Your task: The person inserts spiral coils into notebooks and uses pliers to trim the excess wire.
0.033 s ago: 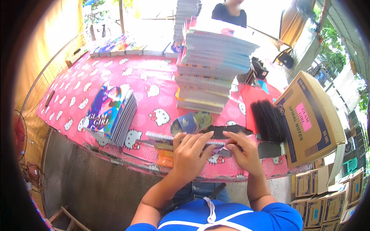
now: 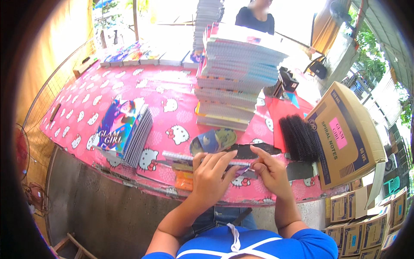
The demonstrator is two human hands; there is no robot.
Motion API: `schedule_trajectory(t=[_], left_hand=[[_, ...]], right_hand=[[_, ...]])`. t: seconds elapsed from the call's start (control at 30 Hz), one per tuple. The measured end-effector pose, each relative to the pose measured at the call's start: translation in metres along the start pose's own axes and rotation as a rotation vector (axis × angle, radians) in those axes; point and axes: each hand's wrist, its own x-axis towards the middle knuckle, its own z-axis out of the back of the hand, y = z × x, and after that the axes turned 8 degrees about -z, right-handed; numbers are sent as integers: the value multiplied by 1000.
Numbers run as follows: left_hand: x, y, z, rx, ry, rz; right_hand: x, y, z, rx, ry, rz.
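A thin notebook (image 2: 177, 156) lies in front of me near the table's front edge, its long edge facing up. My left hand (image 2: 209, 176) is closed over its middle, with the thumb on the near side and the fingers along the top. At the notebook's right end, my right hand (image 2: 272, 176) is closed in a pinch, index finger raised. Whatever it pinches is too small to make out. Just beyond lies a blue and olive printed oval piece (image 2: 214, 140). An orange block (image 2: 184, 180) sits beside my left hand. Black spiral binding coils (image 2: 297, 137) are bunched to the right.
A tall stack of notebooks (image 2: 233, 88) rises beyond my hands. A shorter stack (image 2: 126, 129) stands left on the pink patterned table (image 2: 172, 105). An open carton (image 2: 351, 138) leans at the right edge; more cartons (image 2: 364, 231) are below. One person (image 2: 255, 19) is across.
My right hand's fingers have shifted slightly at the notebook's right end. My left hand keeps its hold, and the whole view has tilted a little.
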Motion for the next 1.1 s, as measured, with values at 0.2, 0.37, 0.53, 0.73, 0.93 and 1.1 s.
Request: schedule_trajectory(t=[0.2, 0.37, 0.53, 0.73, 0.93, 1.1], left_hand=[[-4, 6, 2, 41, 84, -75], [-3, 6, 1, 26, 62, -88], [-6, 7, 2, 20, 30, -114], [-11, 8, 6, -8, 35, -105], [-19, 2, 9, 51, 105, -119], [-14, 8, 25, 226, 131, -39]], right_hand=[[4, 1, -5, -169, 27, 122], [7, 5, -12, -134, -69, 214], [6, 4, -15, -133, -83, 225], [12, -4, -6, -201, 122, 175], [86, -52, -19, -410, 377, 245], [105, -101, -55, -796, 390, 318]])
